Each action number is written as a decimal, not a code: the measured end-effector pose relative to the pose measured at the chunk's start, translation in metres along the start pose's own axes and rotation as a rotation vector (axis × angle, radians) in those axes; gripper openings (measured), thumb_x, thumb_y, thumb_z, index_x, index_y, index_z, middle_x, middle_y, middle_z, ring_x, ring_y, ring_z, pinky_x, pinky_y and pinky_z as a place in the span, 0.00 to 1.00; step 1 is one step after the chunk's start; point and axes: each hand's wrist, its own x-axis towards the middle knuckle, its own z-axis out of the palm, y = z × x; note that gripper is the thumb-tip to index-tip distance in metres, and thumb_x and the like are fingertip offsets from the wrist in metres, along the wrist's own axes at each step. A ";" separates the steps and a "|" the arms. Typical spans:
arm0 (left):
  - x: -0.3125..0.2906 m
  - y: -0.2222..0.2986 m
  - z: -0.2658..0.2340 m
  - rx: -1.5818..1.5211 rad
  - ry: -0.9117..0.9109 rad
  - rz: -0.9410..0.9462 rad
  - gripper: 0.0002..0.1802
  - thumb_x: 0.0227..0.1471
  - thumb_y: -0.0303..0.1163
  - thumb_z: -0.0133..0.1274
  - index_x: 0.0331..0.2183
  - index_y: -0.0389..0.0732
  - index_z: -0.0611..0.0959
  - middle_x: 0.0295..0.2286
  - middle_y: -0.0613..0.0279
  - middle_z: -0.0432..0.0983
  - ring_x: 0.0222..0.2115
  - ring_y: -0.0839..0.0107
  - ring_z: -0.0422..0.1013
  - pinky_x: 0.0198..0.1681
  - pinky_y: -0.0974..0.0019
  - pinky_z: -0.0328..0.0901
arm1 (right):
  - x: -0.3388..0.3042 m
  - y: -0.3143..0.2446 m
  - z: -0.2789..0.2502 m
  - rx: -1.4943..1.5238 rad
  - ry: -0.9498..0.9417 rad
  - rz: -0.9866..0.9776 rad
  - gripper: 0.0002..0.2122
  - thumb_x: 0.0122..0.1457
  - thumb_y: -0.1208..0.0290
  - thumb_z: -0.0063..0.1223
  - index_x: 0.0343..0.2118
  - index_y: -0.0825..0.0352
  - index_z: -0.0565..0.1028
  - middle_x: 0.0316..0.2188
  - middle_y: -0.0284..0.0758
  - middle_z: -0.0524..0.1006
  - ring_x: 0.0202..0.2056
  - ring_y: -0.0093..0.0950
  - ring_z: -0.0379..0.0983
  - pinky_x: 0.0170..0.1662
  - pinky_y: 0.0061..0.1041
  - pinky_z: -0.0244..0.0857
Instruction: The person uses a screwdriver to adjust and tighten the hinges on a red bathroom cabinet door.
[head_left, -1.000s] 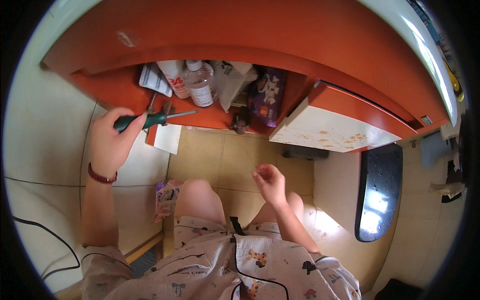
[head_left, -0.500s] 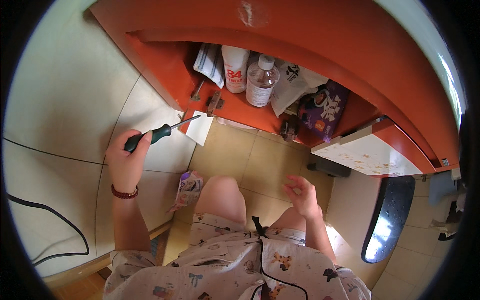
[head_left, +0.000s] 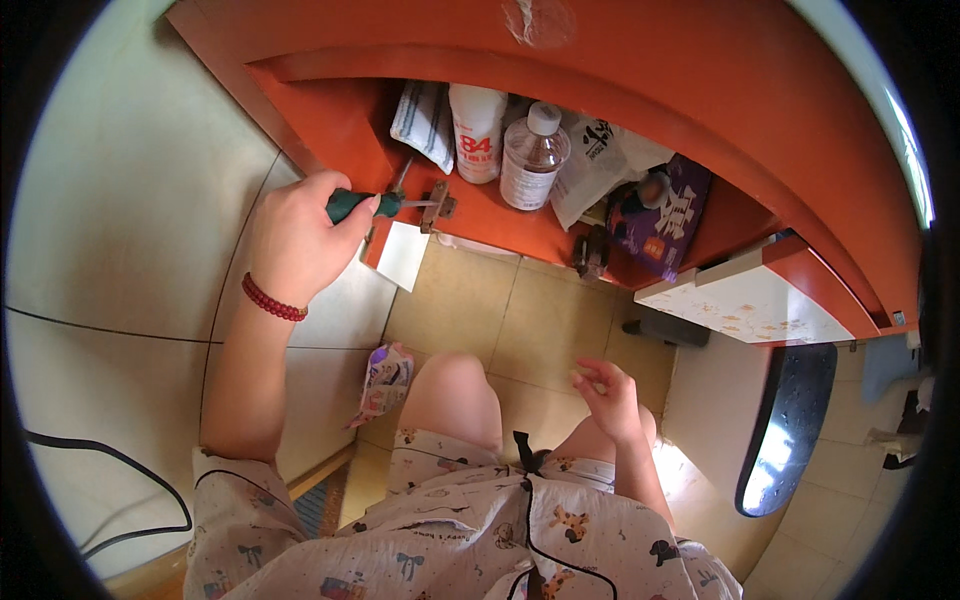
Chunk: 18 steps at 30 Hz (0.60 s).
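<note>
My left hand (head_left: pixel 305 232) is wrapped around the dark green handle of a screwdriver (head_left: pixel 362 206). The blade points right and its tip meets a rusty metal hinge (head_left: pixel 436 206) on the cabinet's front edge. To the right, on the same edge, sits a second rusty hinge (head_left: pixel 591 252). Over my right knee, my right hand (head_left: pixel 609 402) is raised with its thumb and fingers drawn together; whatever they pinch is too small to make out. A small white panel piece (head_left: pixel 402 256) shows just below the left hinge.
Inside the orange-red cabinet (head_left: pixel 320 125) stand a white bottle (head_left: pixel 478 135), a clear bottle (head_left: pixel 534 160), a striped cloth (head_left: pixel 424 125), a plastic bag (head_left: pixel 580 185) and a purple package (head_left: pixel 660 220). A white panel (head_left: pixel 760 300) juts out at right. A crumpled packet (head_left: pixel 384 382) lies by my knee.
My left hand has moved up and right, bringing the screwdriver from beside the cabinet to the left hinge. My right hand stays nearly in place, and the view has shifted slightly.
</note>
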 end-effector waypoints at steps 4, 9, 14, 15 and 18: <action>0.001 0.013 -0.004 0.074 0.022 0.061 0.13 0.41 0.35 0.60 0.25 0.35 0.78 0.16 0.51 0.73 0.16 0.61 0.71 0.20 0.66 0.63 | -0.003 0.005 0.001 0.015 -0.003 0.046 0.09 0.51 0.75 0.56 0.36 0.70 0.75 0.22 0.37 0.77 0.27 0.23 0.75 0.29 0.20 0.66; 0.005 -0.001 0.000 0.079 0.017 0.036 0.13 0.40 0.35 0.60 0.25 0.35 0.78 0.16 0.51 0.73 0.16 0.59 0.71 0.20 0.65 0.63 | -0.003 0.009 0.003 0.073 -0.011 0.059 0.09 0.51 0.75 0.55 0.36 0.70 0.75 0.23 0.37 0.77 0.27 0.22 0.75 0.30 0.20 0.67; 0.009 0.003 0.002 0.112 -0.009 0.033 0.14 0.40 0.36 0.60 0.25 0.35 0.78 0.16 0.51 0.72 0.17 0.59 0.71 0.20 0.65 0.64 | -0.003 0.010 0.003 0.073 -0.021 0.077 0.09 0.52 0.75 0.55 0.36 0.70 0.75 0.24 0.37 0.77 0.28 0.22 0.75 0.30 0.19 0.67; 0.009 0.003 0.003 0.124 -0.020 0.037 0.14 0.40 0.36 0.60 0.25 0.35 0.78 0.16 0.51 0.73 0.17 0.59 0.71 0.20 0.64 0.64 | -0.003 0.010 0.003 0.077 -0.018 0.072 0.09 0.52 0.75 0.55 0.36 0.70 0.75 0.24 0.37 0.77 0.28 0.22 0.75 0.30 0.19 0.67; 0.008 0.017 0.000 0.152 -0.022 0.087 0.14 0.40 0.36 0.60 0.24 0.35 0.78 0.16 0.51 0.73 0.17 0.58 0.71 0.21 0.63 0.64 | -0.004 0.013 0.002 0.092 -0.017 0.067 0.09 0.52 0.75 0.55 0.36 0.70 0.75 0.24 0.37 0.77 0.29 0.22 0.75 0.30 0.19 0.67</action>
